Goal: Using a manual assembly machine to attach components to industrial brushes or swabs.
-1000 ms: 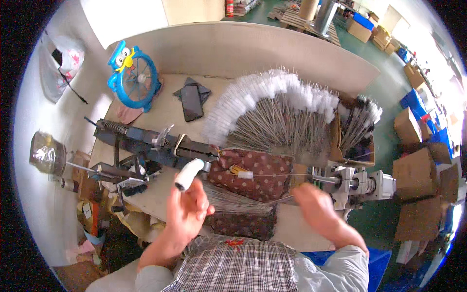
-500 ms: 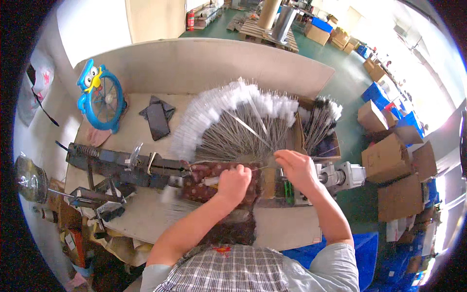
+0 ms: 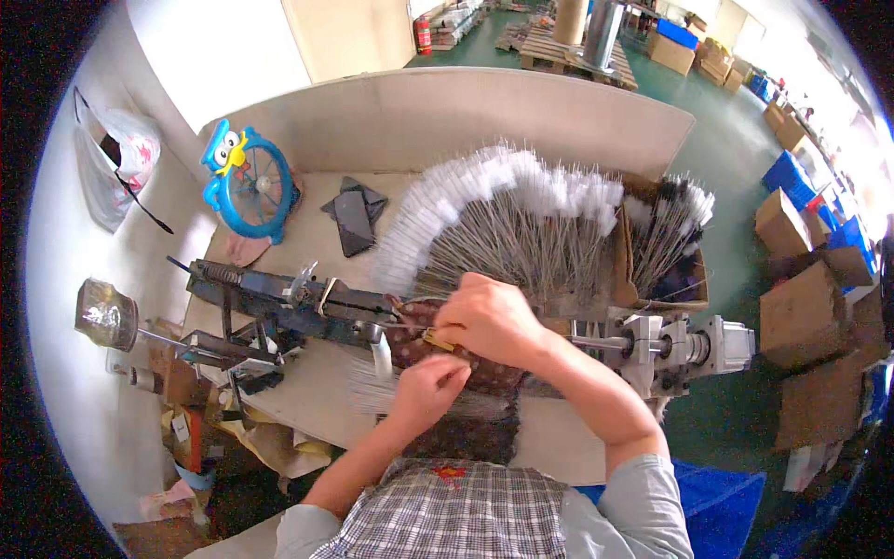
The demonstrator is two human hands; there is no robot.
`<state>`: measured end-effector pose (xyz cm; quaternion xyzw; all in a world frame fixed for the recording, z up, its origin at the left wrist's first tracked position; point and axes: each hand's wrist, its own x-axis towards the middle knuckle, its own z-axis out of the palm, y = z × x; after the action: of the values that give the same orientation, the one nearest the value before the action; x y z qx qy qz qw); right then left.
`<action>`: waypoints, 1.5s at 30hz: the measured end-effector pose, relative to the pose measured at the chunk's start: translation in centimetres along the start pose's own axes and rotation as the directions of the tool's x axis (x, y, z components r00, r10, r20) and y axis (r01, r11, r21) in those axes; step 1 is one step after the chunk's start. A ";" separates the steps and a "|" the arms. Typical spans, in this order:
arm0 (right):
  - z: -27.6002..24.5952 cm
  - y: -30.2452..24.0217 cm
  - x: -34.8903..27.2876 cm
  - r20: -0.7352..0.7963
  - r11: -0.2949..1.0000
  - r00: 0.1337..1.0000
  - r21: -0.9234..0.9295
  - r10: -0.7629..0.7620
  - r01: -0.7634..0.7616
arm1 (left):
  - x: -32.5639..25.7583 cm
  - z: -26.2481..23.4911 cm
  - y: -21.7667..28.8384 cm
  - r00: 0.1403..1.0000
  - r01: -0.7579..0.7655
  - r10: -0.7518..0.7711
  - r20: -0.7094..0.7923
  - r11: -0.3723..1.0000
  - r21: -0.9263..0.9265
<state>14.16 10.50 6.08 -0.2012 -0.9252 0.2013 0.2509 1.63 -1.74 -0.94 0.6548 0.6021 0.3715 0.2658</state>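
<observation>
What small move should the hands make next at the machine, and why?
Probably feed the wire into the machine. Both the left hand and right hand meet over the patterned cushion beside its clamp, pinching something thin.

Brown cardboard boxes [image 3: 801, 312] stacked at right; blue crates [image 3: 790, 177] behind; white plastic bag [image 3: 116, 168] hangs left.
</observation>
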 end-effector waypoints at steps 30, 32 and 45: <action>2.7 -2.4 -2.8 -0.109 0.995 0.990 -0.038 0.084 -0.089 | -0.4 -0.4 -4.9 0.888 0.232 -0.455 -0.071 0.575 -0.785; 5.5 -2.1 -4.4 -0.033 0.996 0.995 0.004 0.094 -0.094 | -0.5 -1.7 -6.4 0.896 0.323 -0.440 -0.065 0.744 -0.585; 6.1 -1.3 -4.0 0.086 0.981 0.983 0.095 0.164 -0.172 | -9.1 -12.6 -14.7 0.474 0.126 -0.878 -0.058 0.133 -0.983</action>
<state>13.62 5.90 0.30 -0.2576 -0.9025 0.2765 0.2066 -17.21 -9.98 -6.83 -0.0625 0.5401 0.7011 0.4614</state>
